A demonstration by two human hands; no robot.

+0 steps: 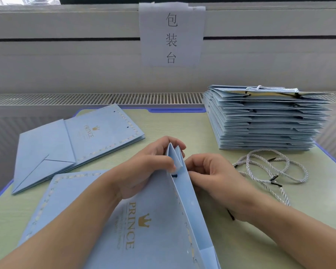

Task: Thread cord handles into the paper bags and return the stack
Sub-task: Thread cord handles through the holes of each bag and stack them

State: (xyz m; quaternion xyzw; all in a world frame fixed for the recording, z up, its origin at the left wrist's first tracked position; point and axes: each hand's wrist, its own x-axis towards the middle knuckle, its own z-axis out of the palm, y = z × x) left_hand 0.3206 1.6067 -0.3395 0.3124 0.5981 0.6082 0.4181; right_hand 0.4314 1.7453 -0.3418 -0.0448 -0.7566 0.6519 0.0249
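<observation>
Head view: paper bag [155, 220] between left hand [144, 167] gripping it and right hand [211, 177] pinching it.

A light-blue paper bag [144, 220] is being held open at its folded top edge by both hands: the left hand [144, 167] is pinching the gusset, the right hand [211, 177] is curled beside it. Loose cords [270, 167] are lying at three o'clock, the stack [266, 117] at one o'clock on the desk [173, 125].
</observation>
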